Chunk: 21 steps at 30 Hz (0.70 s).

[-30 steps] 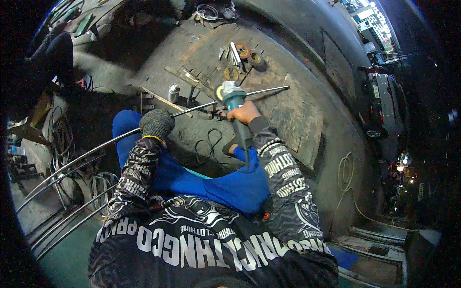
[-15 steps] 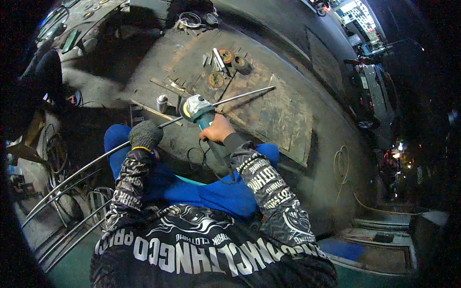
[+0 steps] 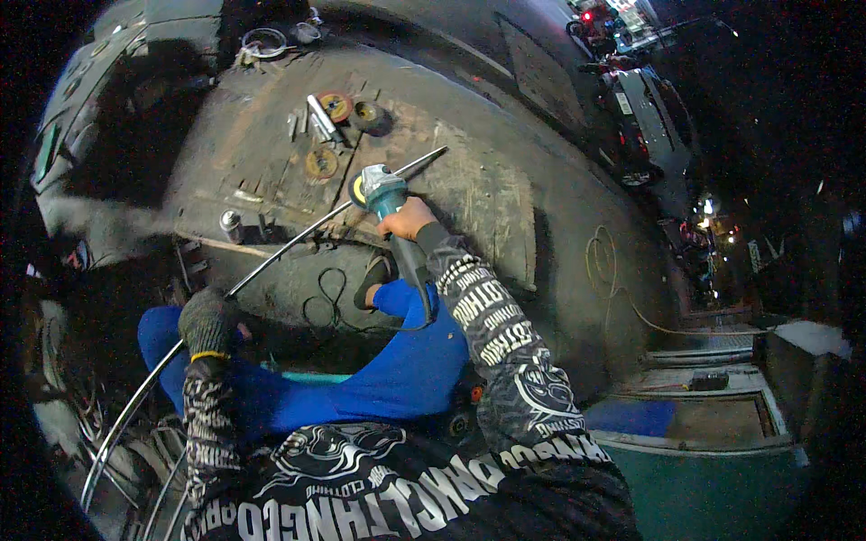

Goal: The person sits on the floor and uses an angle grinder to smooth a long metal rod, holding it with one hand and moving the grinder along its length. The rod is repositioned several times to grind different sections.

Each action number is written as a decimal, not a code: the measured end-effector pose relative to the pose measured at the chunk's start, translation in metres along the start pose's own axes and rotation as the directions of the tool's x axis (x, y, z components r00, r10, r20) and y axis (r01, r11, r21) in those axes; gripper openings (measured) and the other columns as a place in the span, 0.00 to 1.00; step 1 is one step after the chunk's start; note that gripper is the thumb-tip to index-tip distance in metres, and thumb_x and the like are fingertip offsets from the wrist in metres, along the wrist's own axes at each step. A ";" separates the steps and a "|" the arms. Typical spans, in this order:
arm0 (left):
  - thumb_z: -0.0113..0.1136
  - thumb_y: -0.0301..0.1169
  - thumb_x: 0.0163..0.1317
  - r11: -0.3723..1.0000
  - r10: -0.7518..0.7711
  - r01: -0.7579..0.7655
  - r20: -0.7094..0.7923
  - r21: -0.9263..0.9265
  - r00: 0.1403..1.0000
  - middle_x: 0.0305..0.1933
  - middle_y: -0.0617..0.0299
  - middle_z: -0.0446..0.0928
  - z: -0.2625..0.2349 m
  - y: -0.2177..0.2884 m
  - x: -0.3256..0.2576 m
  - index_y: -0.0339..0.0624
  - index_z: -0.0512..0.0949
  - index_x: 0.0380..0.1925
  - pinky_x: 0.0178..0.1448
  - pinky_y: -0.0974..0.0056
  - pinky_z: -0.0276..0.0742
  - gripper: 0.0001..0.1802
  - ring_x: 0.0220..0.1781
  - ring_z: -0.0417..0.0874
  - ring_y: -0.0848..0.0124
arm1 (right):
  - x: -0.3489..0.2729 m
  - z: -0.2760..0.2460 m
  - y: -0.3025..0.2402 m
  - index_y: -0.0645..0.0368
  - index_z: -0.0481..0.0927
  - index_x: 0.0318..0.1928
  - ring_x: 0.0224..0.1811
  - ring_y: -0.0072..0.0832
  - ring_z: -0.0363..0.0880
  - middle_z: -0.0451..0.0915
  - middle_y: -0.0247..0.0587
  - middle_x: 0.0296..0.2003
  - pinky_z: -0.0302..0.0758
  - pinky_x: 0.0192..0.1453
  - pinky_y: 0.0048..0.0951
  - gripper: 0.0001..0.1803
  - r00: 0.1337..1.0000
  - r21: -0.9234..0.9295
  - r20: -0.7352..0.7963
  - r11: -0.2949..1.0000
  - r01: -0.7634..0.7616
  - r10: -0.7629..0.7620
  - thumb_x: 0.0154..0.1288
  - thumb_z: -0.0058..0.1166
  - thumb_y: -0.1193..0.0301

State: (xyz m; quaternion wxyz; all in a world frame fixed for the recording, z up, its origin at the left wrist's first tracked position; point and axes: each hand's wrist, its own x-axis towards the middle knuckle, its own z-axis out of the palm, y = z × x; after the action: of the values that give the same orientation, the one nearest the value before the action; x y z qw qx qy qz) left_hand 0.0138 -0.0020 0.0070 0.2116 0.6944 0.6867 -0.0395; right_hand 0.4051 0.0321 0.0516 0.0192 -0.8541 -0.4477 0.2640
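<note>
A: Hands, items held?
B: Right hand, bare, wrapped round a teal angle grinder, its disc at a long curved metal rod. Left hand, gloved, closed on the rod's lower stretch.

A: Surroundings?
B: Grinding discs, small metal can, black cable looped on the ground by the blue trouser knee.

The right hand grips a teal angle grinder, its disc touching a long curved metal rod. The gloved left hand holds the rod lower down. Spare grinding discs and a small metal can lie on the concrete floor.
</note>
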 end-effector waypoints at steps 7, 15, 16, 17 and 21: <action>0.59 0.42 0.54 0.996 -0.064 0.060 0.071 0.068 0.995 0.41 0.50 0.83 -0.012 -0.016 -0.022 0.50 0.84 0.40 0.49 0.49 0.78 0.16 0.46 0.83 0.50 | 0.047 -0.046 0.026 0.62 0.83 0.33 0.40 0.38 0.83 0.84 0.48 0.38 0.79 0.43 0.36 0.26 0.994 -0.157 0.097 0.986 0.059 -0.044 0.37 0.68 0.54; 0.64 0.48 0.48 0.998 -0.062 0.059 -0.097 -0.030 0.993 0.38 0.52 0.83 0.012 -0.028 -0.018 0.48 0.84 0.38 0.45 0.50 0.78 0.21 0.43 0.83 0.50 | 0.155 -0.076 0.084 0.32 0.82 0.49 0.50 0.39 0.81 0.82 0.33 0.49 0.76 0.52 0.43 0.14 0.983 -0.569 0.177 0.811 0.139 -0.044 0.64 0.48 0.59; 0.64 0.48 0.48 0.998 -0.060 0.059 -0.115 -0.012 0.992 0.37 0.52 0.83 0.014 -0.032 -0.020 0.48 0.84 0.38 0.45 0.50 0.78 0.21 0.43 0.83 0.50 | 0.162 -0.085 0.093 0.35 0.84 0.46 0.51 0.41 0.81 0.82 0.36 0.50 0.74 0.55 0.43 0.16 0.907 -0.605 0.334 0.680 0.414 -0.256 0.60 0.52 0.53; 0.65 0.48 0.48 0.998 -0.055 0.057 -0.128 0.009 0.990 0.37 0.52 0.83 0.016 -0.036 -0.023 0.48 0.84 0.38 0.45 0.50 0.78 0.21 0.42 0.83 0.50 | 0.166 -0.086 0.099 0.36 0.84 0.46 0.51 0.41 0.80 0.82 0.36 0.50 0.73 0.56 0.40 0.15 0.901 -0.564 0.331 0.708 0.426 -0.279 0.59 0.53 0.56; 0.65 0.48 0.47 0.997 -0.048 0.056 -0.161 0.048 0.986 0.36 0.52 0.83 0.022 -0.050 -0.030 0.49 0.84 0.38 0.44 0.50 0.78 0.21 0.41 0.83 0.50 | 0.175 -0.094 0.112 0.36 0.84 0.45 0.52 0.41 0.80 0.82 0.38 0.50 0.72 0.58 0.38 0.14 0.977 -0.476 0.188 0.861 0.180 -0.101 0.59 0.54 0.56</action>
State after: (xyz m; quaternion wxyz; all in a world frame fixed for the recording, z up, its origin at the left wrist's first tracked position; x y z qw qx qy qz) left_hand -0.0312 -0.0393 -0.0141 0.1365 0.6824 0.7181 -0.0073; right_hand 0.6141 0.1203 0.0267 -0.2138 -0.7726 -0.5612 0.2059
